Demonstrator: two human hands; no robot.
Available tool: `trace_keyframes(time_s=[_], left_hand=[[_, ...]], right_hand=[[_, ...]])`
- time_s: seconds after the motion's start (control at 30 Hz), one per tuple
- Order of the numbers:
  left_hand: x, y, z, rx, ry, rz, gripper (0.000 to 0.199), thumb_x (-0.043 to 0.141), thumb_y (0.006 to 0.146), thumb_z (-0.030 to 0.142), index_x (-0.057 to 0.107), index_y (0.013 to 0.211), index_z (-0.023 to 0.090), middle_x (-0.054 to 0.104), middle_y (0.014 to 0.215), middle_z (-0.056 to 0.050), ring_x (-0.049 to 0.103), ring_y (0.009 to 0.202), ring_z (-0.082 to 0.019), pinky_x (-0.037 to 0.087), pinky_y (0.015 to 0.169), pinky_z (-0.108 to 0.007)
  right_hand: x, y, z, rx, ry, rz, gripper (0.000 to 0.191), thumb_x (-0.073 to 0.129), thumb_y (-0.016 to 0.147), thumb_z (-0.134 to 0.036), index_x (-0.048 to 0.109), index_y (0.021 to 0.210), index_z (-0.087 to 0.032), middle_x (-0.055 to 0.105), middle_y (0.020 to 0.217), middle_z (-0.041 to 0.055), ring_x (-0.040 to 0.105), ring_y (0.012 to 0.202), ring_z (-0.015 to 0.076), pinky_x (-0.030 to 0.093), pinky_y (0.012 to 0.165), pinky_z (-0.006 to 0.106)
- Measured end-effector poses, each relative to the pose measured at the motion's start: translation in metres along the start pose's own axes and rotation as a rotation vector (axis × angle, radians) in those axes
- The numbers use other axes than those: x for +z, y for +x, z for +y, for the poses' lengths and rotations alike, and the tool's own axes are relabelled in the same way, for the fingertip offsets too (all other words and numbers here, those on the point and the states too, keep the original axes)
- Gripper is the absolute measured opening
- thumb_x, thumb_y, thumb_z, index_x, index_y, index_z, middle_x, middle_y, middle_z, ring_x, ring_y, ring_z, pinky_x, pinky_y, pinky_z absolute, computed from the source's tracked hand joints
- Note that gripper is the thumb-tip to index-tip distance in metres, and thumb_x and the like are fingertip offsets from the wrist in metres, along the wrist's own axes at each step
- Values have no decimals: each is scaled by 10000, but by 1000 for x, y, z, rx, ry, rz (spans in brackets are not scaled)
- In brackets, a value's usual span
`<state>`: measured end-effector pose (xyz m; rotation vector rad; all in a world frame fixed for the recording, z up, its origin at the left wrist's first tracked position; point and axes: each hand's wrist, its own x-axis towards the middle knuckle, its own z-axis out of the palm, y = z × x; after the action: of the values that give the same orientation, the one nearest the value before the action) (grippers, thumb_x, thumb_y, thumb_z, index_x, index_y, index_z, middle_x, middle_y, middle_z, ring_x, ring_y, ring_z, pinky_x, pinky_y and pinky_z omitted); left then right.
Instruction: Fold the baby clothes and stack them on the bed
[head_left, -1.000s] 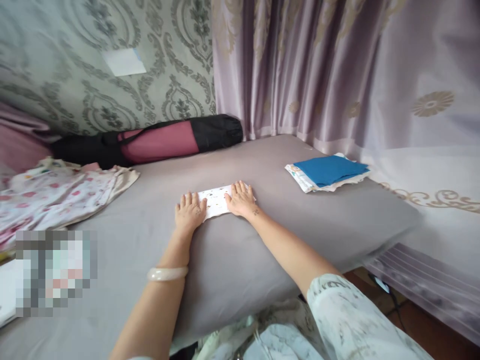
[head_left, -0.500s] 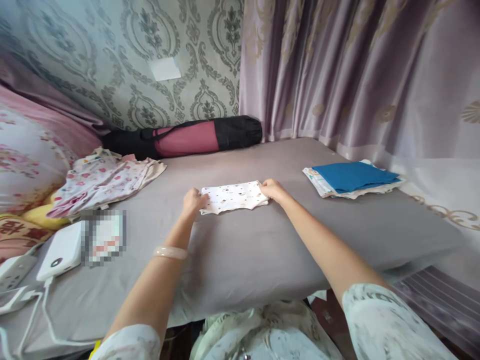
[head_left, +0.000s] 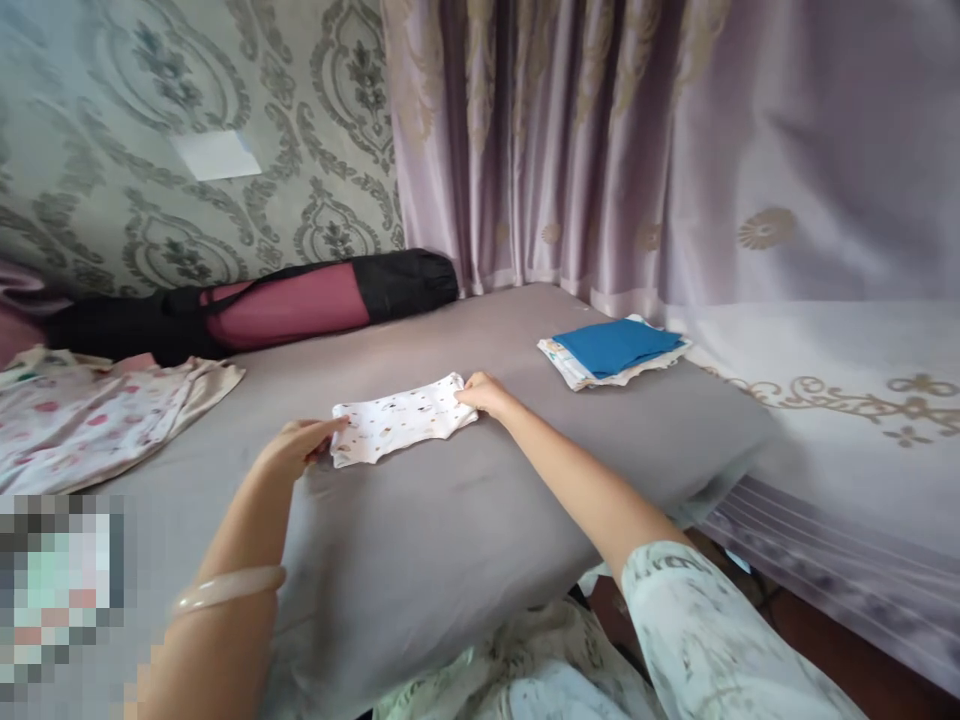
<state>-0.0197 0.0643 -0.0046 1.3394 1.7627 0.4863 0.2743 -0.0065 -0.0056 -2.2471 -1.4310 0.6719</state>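
Observation:
A small white garment [head_left: 405, 418] with tiny printed figures, folded into a flat strip, is held between my two hands just over or on the grey sheet. My left hand [head_left: 300, 445] pinches its left end, thumb on top and fingers beneath. At the opposite end, my right hand [head_left: 484, 393] grips the upper right corner. The cloth looks stretched level between them. To the right lies a folded stack, with a blue cloth [head_left: 619, 346] on top of white printed cloth [head_left: 574, 373].
Loose printed clothes [head_left: 97, 415] lie at the left. A long black and maroon bag [head_left: 292, 300] rests along the wall. Purple curtains [head_left: 517, 150] hang behind the grey bed [head_left: 450, 520]. A blurred-out item [head_left: 60, 590] sits at the lower left.
My view has turned to the right, so everything sits further left. Both hands still hold the white garment; my left hand's fingers now extend further along its end.

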Motion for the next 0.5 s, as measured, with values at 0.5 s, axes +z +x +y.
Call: trace_keyframes(time_s=[0.5], left_hand=[[-11, -16, 38, 19, -29, -97, 329, 823, 608, 405, 578, 562, 189, 457, 393, 87, 344, 426, -51, 261, 430, -151]], right_hand=[[-26, -15, -5, 72, 269, -17, 122, 700, 658, -205, 728, 748, -129, 716, 768, 35, 634, 670, 122, 388, 490, 163]])
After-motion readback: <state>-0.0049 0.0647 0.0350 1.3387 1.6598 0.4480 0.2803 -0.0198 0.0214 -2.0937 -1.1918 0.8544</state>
